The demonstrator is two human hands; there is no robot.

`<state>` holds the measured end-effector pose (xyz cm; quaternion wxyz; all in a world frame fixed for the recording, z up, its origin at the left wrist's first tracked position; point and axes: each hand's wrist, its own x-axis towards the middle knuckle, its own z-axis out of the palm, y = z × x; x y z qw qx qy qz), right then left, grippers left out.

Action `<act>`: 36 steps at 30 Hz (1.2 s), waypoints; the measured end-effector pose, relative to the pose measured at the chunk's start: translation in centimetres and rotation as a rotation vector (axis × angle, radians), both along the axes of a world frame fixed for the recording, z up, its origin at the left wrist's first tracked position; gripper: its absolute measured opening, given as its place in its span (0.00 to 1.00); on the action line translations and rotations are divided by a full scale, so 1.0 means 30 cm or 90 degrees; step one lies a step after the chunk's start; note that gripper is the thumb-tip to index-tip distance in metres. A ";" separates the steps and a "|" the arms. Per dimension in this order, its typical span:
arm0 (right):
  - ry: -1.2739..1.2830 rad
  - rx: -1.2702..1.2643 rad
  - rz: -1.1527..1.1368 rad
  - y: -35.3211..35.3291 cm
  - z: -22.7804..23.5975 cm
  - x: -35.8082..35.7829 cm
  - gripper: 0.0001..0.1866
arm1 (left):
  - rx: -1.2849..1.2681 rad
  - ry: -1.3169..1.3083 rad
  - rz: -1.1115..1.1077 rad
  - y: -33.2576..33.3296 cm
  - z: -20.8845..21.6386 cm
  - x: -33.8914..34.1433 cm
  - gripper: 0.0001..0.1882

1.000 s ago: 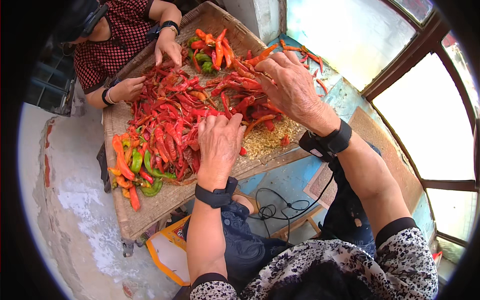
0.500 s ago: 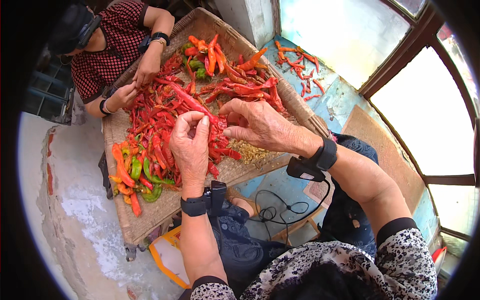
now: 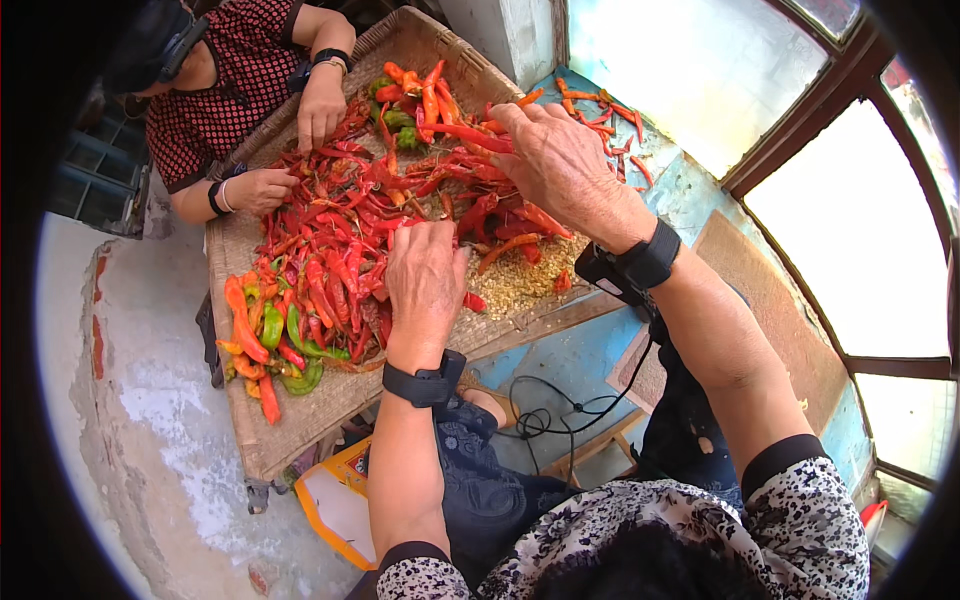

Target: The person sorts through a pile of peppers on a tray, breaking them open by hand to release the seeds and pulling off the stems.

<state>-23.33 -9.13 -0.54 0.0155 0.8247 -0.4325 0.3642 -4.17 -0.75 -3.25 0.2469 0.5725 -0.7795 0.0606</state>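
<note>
Woven tray [image 3: 268, 450], bare at its near-left corner, bears heaped red chillies [image 3: 340, 290]; the right hand [image 3: 565, 170] pinches a single chilli [image 3: 468, 136]; the left hand [image 3: 424, 280] hides its fingertips, grip impossible to tell

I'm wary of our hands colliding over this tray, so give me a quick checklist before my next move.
1. Right grip: ok; your right hand appears to pinch a long red pepper.
2. Left grip: cannot tell; your left hand hides its fingertips over the red pile.
3. Co-worker's hands apart from yours: ok.
4. Colours separate: not ok; green peppers lie among orange and red ones.
5. Cable untangled: not ok; the black cable lies in loops.
</note>
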 end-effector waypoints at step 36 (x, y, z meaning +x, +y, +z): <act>-0.096 0.094 0.102 -0.017 0.024 0.007 0.10 | 0.183 0.331 0.145 0.044 0.124 0.101 0.13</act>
